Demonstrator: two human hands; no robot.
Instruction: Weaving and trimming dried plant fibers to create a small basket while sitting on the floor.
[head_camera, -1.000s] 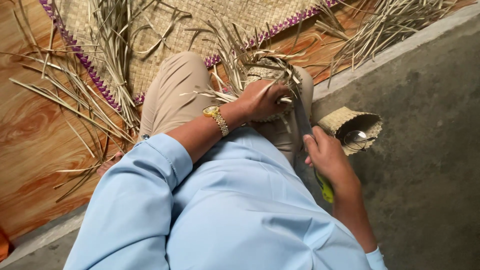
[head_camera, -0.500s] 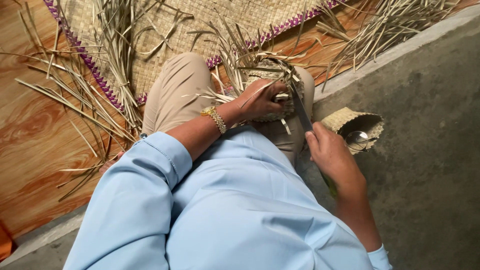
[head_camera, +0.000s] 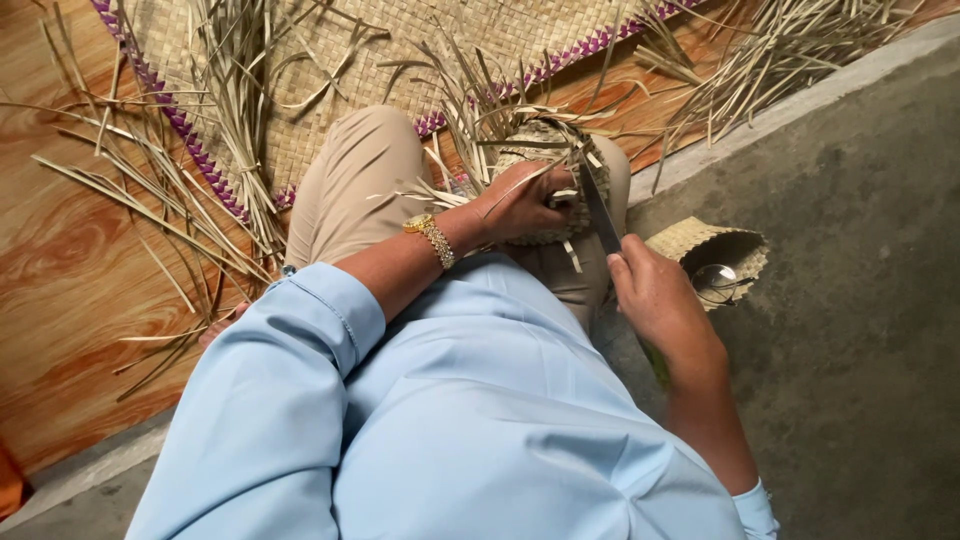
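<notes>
The pale blue shirt (head_camera: 480, 420) is hiding the lap and the knife's handle. A half-woven straw basket (head_camera: 535, 150), loose strips sticking up, is resting on the knee, partly covered by the left hand (head_camera: 520, 205) clasping it. The right hand (head_camera: 660, 305) is gripping a knife (head_camera: 598, 205), blade against the basket.

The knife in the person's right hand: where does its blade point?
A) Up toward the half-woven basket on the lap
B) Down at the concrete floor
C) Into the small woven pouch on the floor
A: the right hand holds the knife with its blade angled up against the woven basket, which the left hand grips.
</notes>
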